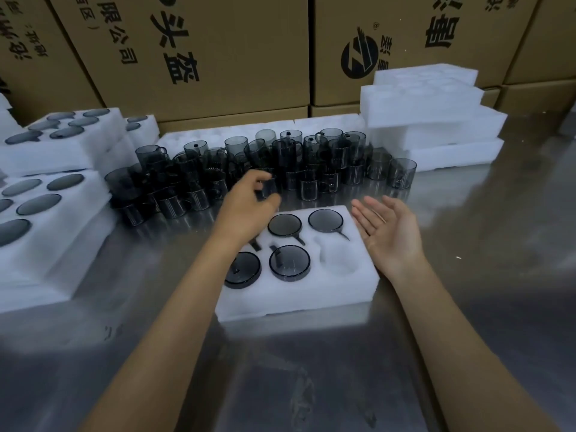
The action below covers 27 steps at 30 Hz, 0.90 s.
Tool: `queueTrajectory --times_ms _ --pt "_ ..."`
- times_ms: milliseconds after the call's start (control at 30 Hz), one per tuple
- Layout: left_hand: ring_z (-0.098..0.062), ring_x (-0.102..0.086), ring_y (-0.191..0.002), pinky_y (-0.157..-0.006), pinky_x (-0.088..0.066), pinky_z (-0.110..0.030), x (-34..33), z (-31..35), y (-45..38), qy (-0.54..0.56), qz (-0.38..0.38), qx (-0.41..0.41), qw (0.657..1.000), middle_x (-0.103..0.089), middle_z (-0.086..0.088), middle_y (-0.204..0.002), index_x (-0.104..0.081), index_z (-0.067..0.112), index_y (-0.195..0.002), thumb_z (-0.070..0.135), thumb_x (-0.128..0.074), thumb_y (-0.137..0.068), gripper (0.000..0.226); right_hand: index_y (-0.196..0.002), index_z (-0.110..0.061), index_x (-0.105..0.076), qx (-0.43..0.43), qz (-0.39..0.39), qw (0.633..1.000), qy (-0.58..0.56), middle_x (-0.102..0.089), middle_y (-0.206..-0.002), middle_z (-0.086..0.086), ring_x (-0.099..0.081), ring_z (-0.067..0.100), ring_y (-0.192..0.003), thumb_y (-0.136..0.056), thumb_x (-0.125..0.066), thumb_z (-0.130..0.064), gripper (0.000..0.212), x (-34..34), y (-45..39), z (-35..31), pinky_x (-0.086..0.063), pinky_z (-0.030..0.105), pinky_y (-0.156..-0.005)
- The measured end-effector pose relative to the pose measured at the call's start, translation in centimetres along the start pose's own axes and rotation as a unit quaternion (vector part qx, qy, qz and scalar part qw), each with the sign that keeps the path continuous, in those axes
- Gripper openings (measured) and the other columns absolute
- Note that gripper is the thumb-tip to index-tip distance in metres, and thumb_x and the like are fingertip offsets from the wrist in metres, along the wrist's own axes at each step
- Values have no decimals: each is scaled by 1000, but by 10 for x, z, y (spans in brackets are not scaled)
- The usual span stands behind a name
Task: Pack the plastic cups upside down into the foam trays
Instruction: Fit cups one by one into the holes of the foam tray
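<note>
Left hand (249, 202) pinching a cup (268, 186) just behind the tray (296, 294), right hand (386, 232) spread palm-up beside it, I should flip the cup rim-down and seat it squarely in the tray's empty near-right pocket (338, 260).

smoky cups (274, 160) heaped, four inverted in foam tray (296, 294)

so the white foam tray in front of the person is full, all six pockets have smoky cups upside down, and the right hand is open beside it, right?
Not quite. The head view shows the white foam tray still has one bare pocket at its near right corner. Four upside-down smoky plastic cups show, and the left hand covers the sixth pocket. The right hand is indeed open beside the tray.
</note>
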<state>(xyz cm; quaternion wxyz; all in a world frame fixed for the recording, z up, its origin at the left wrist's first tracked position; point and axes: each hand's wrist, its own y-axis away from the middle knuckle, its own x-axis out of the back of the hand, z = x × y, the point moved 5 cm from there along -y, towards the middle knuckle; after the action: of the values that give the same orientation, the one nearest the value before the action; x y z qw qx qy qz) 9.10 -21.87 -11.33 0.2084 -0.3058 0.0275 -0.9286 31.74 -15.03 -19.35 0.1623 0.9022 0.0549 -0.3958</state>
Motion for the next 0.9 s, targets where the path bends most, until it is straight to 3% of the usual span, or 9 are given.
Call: queueTrajectory --times_ms 67,133,167,233,300,433,700,800,900 --pt "-13 -54 -110 -90 -44 -29 -24 18 -24 -16 -65 -7 998 -53 4 -125 -59 28 -127 25 -62 -95 33 -122 -4 -64 -17 -21 999 -32 -72 -120 17 -65 26 -118 -99 -51 -28 36 2 -4 -1 -49 37 -105" --pt "-13 -59 -95 -77 -47 -25 -48 35 -45 -69 -105 -22 992 -55 2 -121 -58 23 -130 22 -61 -95 34 -125 -5 -64 -28 -31 998 -50 -71 -121 16 -64 25 -119 -99 -51 -30 39 5 -7 -1 -48 39 -104" --pt "-16 -61 -98 -78 -48 -25 -59 38 -55 -110 -118 -28 987 -54 -2 -129 -56 20 -133 18 -60 -95 38 -126 -6 -64 -32 -33 997 -54 -71 -121 15 -64 25 -119 -98 -51 -31 40 7 -9 -2 -49 39 -103" --pt "-25 -54 -124 -98 -46 -31 -78 38 -67 -199 -135 -28 970 -44 -10 -147 -49 14 -142 8 -58 -94 49 -126 -7 -64 -37 -33 997 -62 -72 -121 14 -64 25 -119 -98 -51 -33 40 10 -11 -3 -50 39 -99" --pt "-31 -51 -129 -106 -43 -36 -87 33 -71 -238 -113 -22 964 -47 -15 -145 -53 5 -139 0 -56 -91 48 -125 -7 -65 -39 -31 997 -65 -72 -120 14 -65 24 -118 -98 -51 -33 40 12 -13 -4 -51 38 -97" --pt "-32 -61 -112 -95 -49 -35 -87 23 -69 -219 -22 -39 975 -61 -17 -126 -68 0 -113 -5 -55 -90 27 -119 -7 -67 -41 -26 997 -64 -74 -115 13 -65 24 -116 -97 -51 -33 37 12 -17 -2 -51 38 -96" --pt "-27 -51 -115 -94 -48 -41 -84 14 -71 -203 -4 -41 978 -49 -12 -122 -64 9 -92 11 -69 -88 7 -116 -6 -67 -40 -19 997 -68 -76 -104 12 -66 24 -110 -97 -52 -32 36 11 -19 0 -52 37 -95" --pt "-27 -55 -103 -81 -46 -34 -84 11 -72 -174 -24 -14 984 -50 -9 -114 -57 13 -87 16 -72 -84 16 -116 -6 -67 -37 -17 997 -66 -76 -103 12 -66 24 -107 -97 -51 -31 35 10 -18 -1 -52 37 -95" --pt "-21 -52 -88 -60 -35 -28 -84 5 -75 -162 -53 13 985 -50 -1 -97 -47 17 -101 19 -74 -82 33 -115 -6 -67 -37 -15 997 -64 -76 -101 12 -67 24 -106 -98 -51 -30 34 10 -18 -1 -52 36 -94"
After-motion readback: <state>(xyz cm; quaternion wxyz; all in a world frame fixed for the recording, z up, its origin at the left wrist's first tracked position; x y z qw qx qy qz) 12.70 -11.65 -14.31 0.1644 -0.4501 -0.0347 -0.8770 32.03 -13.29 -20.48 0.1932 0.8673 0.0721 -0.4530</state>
